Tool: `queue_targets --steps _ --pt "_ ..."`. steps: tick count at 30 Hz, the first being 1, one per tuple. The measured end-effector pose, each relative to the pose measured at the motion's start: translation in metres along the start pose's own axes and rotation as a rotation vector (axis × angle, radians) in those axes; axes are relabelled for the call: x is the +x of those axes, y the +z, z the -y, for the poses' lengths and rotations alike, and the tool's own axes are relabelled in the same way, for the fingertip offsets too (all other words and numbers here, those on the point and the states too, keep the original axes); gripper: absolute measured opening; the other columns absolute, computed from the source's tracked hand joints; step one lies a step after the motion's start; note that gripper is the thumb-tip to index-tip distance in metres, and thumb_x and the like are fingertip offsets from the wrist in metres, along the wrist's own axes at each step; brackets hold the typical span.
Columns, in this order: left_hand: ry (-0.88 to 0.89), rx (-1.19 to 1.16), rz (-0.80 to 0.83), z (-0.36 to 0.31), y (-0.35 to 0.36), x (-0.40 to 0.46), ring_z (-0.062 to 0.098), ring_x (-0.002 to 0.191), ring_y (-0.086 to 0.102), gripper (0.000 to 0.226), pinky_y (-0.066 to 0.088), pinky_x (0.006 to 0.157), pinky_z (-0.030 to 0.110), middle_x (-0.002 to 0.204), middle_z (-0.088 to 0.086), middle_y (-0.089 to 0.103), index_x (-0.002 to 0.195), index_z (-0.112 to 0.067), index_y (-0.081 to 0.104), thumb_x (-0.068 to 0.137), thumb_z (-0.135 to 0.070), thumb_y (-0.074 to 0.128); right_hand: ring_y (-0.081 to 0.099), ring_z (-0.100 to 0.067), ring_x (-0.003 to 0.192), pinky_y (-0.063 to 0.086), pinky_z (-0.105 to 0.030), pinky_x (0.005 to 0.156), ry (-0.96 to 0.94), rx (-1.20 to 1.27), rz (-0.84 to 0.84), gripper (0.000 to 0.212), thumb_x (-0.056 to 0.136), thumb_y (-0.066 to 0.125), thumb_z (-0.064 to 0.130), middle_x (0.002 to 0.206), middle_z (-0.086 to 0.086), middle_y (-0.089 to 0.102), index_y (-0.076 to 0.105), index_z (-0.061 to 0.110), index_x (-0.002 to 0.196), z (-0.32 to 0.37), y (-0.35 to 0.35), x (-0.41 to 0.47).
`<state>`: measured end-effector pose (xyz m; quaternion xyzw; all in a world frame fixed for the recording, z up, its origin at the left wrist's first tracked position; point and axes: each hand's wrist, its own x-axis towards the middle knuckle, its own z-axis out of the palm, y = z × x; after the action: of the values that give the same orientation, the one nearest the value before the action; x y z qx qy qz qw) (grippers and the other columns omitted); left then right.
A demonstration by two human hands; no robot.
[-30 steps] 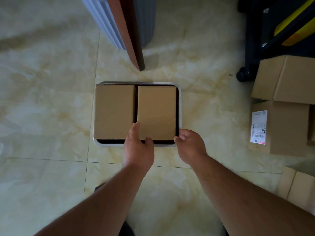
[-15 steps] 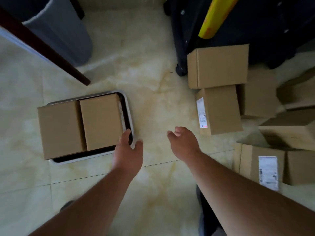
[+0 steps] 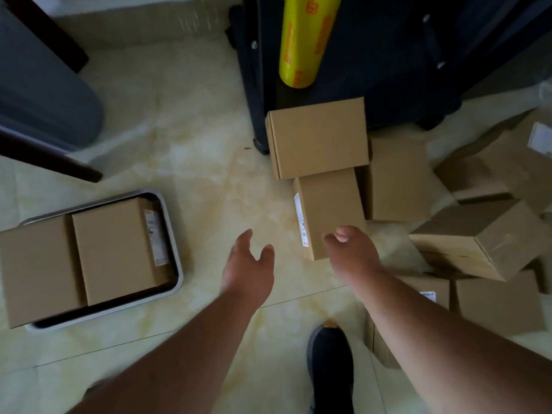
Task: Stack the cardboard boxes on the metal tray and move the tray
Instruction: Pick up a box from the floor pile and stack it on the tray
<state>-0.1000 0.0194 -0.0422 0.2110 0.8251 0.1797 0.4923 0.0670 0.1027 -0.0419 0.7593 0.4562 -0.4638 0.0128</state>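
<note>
Both hands have left the tray; left hand open, right hand loosely curled over labelled box, grip empty.

the left hand and right hand hang side by side over the floor. well left of the left hand lies the metal tray, with two cardboard boxes side by side in it. just beyond the right hand's fingers stands a labelled box, another box resting on its far end. more boxes lie right of that hand. a roll stands behind them. a shoe sits nearer than both hands.
</note>
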Motion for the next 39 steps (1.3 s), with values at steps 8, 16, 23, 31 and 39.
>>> queue_targets --steps 8,16,23,31,39 --pt "0.023 -0.017 -0.021 -0.062 0.016 0.040 0.025 0.146 0.043 0.064 0.038 0.118 0.043 0.161 0.004 0.042 0.160 -0.027 0.032 0.101 -0.042 0.055 0.056 -0.025 0.133 0.045 -0.034 0.106 -0.063 0.013 -0.033 0.055 0.101 0.055 0.037 0.151 -0.004 0.055 0.047 0.015 0.150 0.025 -0.049 0.048" --pt "0.052 -0.089 -0.087 -0.116 0.022 0.089 0.027 0.147 0.041 0.070 0.037 0.113 0.038 0.164 0.005 0.037 0.163 -0.023 0.025 0.101 -0.040 0.055 0.057 -0.019 0.090 0.046 -0.026 0.066 -0.128 -0.002 -0.155 0.045 0.100 0.054 0.038 0.124 0.001 0.060 0.049 0.016 0.139 0.059 -0.071 0.100" --pt "0.088 -0.119 -0.039 -0.128 0.030 0.098 0.021 0.114 0.060 0.049 0.040 0.087 0.025 0.124 -0.009 0.058 0.151 -0.025 0.044 0.103 -0.029 0.052 0.060 -0.020 0.119 0.043 -0.030 0.090 -0.154 0.040 -0.032 0.055 0.100 0.056 0.035 0.132 0.012 0.057 0.043 0.020 0.151 0.059 -0.072 0.118" --pt "0.142 -0.145 0.021 -0.128 0.016 0.085 0.003 0.089 0.058 0.051 0.042 0.070 0.016 0.120 -0.014 0.060 0.151 -0.027 0.044 0.101 -0.029 0.056 0.058 -0.011 0.092 0.046 -0.025 0.084 -0.154 0.167 -0.033 0.049 0.097 0.063 0.030 0.111 0.008 0.065 0.050 0.019 0.144 0.057 -0.068 0.110" --pt "0.034 -0.390 0.031 -0.119 -0.008 0.057 0.015 0.105 0.063 0.061 0.053 0.094 0.037 0.113 -0.010 0.062 0.122 -0.027 0.049 0.080 -0.067 0.068 0.065 -0.025 0.098 0.056 -0.044 0.092 -0.074 0.295 -0.064 0.051 0.086 0.048 0.073 0.094 0.004 0.057 0.050 0.025 0.105 0.061 -0.064 0.087"
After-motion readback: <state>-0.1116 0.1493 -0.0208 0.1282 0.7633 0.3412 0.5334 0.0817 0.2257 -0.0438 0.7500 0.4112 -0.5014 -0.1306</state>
